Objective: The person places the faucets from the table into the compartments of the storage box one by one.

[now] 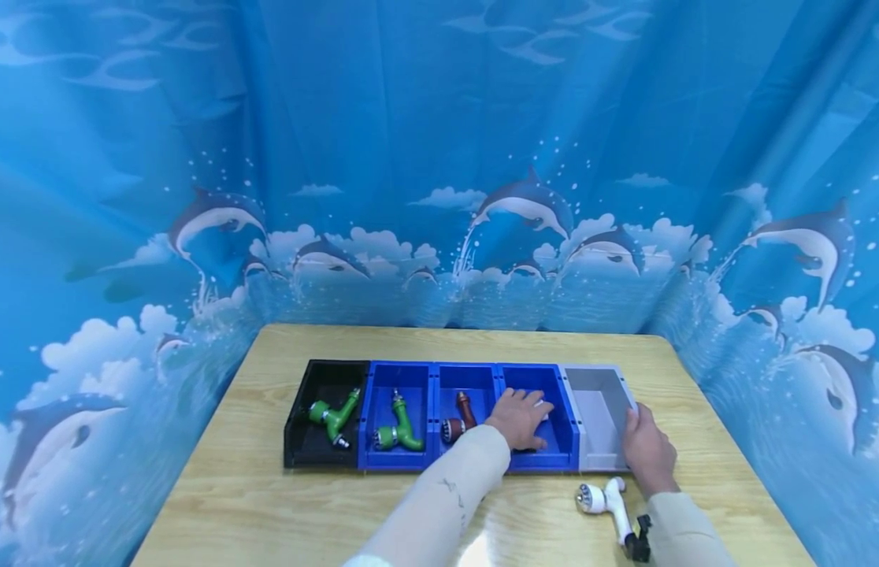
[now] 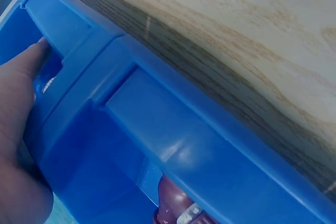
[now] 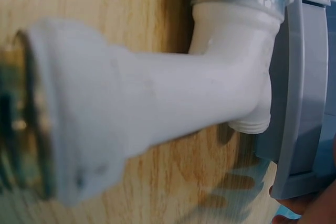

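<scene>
A row of joined bins holds one black bin [image 1: 294, 441], three blue bins [image 1: 400, 376] and a grey bin [image 1: 594, 463] at the right end. My left hand [image 1: 517, 417] reaches into the rightmost blue bin with fingers spread over a white piece [image 1: 543, 408], mostly hidden beneath it. Its thumb lies near that bin's front wall in the left wrist view. At the grey bin's right wall, my right hand [image 1: 649, 450] grips the edge. In front of that bin lies a white Y-shaped valve fitting [image 3: 205, 82] with a metal ring, on the table beside my right wrist.
Green valve fittings lie in the black bin [image 1: 335, 417] and the leftmost blue bin [image 1: 404, 429]. A dark red fitting [image 1: 465, 409] lies in the middle blue bin. The wooden table [image 1: 220, 488] is backed by a blue dolphin curtain [image 1: 383, 197].
</scene>
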`<action>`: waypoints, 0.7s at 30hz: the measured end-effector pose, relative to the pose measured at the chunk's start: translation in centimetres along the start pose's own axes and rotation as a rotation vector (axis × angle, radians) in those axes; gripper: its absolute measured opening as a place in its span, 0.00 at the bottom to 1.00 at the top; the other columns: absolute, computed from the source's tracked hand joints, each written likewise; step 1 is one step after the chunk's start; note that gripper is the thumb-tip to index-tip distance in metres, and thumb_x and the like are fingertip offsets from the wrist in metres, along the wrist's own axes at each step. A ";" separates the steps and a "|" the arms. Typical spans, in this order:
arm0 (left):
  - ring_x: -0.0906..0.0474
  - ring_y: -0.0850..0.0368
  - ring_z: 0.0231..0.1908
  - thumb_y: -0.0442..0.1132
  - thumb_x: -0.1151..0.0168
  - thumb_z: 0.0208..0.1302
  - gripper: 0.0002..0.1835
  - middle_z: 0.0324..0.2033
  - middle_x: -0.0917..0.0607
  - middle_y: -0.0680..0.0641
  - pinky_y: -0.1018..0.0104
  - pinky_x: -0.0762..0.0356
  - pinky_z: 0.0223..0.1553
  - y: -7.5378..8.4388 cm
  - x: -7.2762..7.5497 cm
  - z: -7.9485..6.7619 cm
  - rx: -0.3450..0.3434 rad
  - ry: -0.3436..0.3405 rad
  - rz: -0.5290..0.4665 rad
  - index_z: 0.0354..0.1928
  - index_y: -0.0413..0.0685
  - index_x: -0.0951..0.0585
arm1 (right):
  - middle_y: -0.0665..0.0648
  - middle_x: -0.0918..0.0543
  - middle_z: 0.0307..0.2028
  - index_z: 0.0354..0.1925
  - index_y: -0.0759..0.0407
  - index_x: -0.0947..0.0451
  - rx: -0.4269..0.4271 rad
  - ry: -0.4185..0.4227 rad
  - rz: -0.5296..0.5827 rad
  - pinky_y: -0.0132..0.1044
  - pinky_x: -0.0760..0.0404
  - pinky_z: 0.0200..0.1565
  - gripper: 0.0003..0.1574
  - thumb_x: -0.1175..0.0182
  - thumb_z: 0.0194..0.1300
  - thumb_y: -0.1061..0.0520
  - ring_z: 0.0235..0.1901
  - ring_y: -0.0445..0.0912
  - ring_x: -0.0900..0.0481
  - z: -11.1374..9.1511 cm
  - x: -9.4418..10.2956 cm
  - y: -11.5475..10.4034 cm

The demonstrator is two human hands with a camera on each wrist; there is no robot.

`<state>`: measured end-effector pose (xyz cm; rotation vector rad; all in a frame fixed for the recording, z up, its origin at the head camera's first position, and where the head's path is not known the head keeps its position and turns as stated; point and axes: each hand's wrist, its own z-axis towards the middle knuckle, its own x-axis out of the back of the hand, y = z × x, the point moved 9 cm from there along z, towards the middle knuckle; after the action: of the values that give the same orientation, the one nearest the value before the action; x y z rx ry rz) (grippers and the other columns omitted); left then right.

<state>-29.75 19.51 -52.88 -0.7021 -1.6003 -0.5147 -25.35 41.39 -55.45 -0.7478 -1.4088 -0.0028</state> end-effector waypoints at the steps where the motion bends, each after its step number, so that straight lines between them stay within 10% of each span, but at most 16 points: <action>1: 0.39 0.59 0.69 0.68 0.44 0.61 0.36 0.70 0.37 0.60 0.62 0.41 0.68 -0.1 0.0 0.0 -0.002 0.004 -0.002 0.70 0.71 0.37 | 0.77 0.31 0.59 0.69 0.68 0.45 0.002 0.002 0.002 0.66 0.31 0.51 0.41 0.79 0.77 0.40 0.52 0.74 0.29 0.0 0.0 -0.1; 21: 0.46 0.58 0.72 0.63 0.51 0.69 0.30 0.72 0.39 0.57 0.61 0.49 0.73 0.5 0.8 -2.0 -0.055 0.042 -0.084 0.71 0.70 0.37 | 0.78 0.31 0.59 0.69 0.67 0.45 0.032 0.002 0.003 0.66 0.30 0.48 0.39 0.78 0.77 0.42 0.52 0.76 0.29 -0.4 0.1 -0.2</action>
<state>-28.04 18.61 -51.80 -0.6634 -1.5858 -0.6331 -25.05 41.03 -55.26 -0.7236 -1.4027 0.0215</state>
